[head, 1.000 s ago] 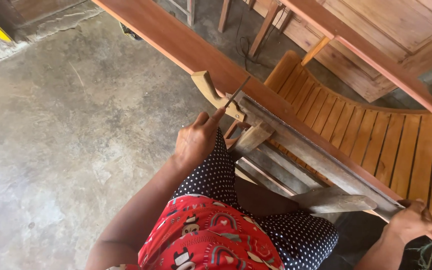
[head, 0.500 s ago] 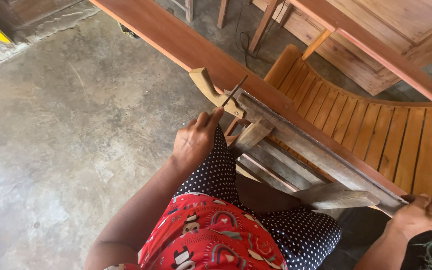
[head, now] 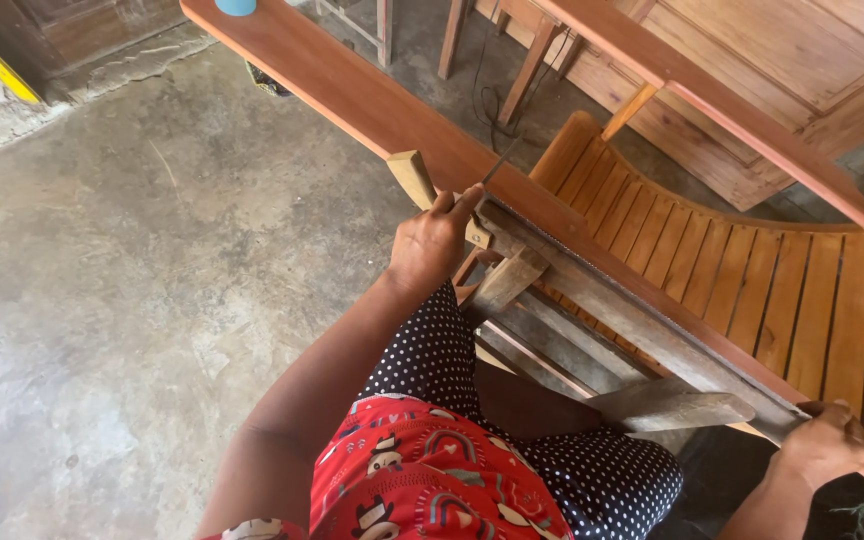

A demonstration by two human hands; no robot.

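L hand fingers clamped on frame saw; R hand grips its far end.

The scene is lit evenly by soft daylight. The concrete floor at the left of the frame is rendered brightest, faintly glaring. Only weak shadows are cast. Slight softness is seen at the lower edge.

This is a woodworking shop. A long brown plank crosses the bare grey concrete floor. Just right of the plank lies a curved seat of wooden slats. Beyond the plank, wooden door panels and furniture legs stand about.
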